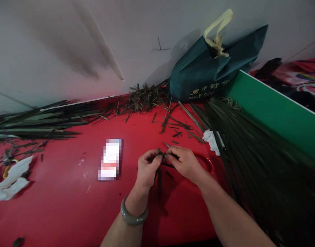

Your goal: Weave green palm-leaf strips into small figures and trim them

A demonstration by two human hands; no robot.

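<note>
My left hand (148,168) is closed, pinching a small knotted piece of dark green leaf strips (159,151). One loose strip (160,183) hangs from it below my fingers. Close against it, my right hand (185,162) is closed too, its fingertips pinching the same leaf piece from the right. A pointed metal tip (167,145) shows just past my right fingers, and a red scissors handle (210,164) loops out behind that hand. Whether my right hand grips the scissors or they lie beneath it, I cannot tell. Short leaf scraps (169,174) lie under my hands.
On the red table (77,212) lies a phone (110,159). Long leaf strips (44,120) line the left back, and more long leaves (250,164) cover the right. Cuttings (147,97), a dark green bag (198,73), a green panel (273,109) and crumpled tissue (211,140) stand or lie around.
</note>
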